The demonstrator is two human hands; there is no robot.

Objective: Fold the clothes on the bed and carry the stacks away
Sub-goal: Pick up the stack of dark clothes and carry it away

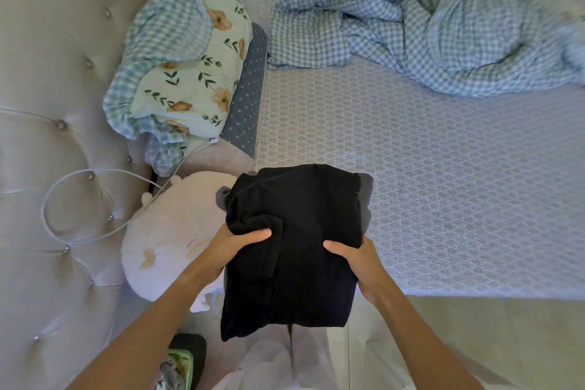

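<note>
Now the left hand (pixel 235 244) and right hand (pixel 354 258) each clamp a side of the folded black stack (pixel 294 247), thumbs on top, held at six o'clock over the bed's (pixel 443 199) near edge. Best keep it level so the grey layer underneath stays aligned.

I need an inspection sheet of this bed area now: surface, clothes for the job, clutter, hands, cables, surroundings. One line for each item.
Surface: bed sheet, patterned pale blue, mostly bare.
Job's things: folded black stack held at the bed's near edge, a grey piece showing underneath.
Clutter: floral pillow, white plush toy, rumpled checked blanket.
Hands: left hand and right hand grip the stack's sides, thumbs on top.
Cables: white cable looped against the headboard.
Surroundings: tufted headboard on the left, floor at the lower right.
</note>
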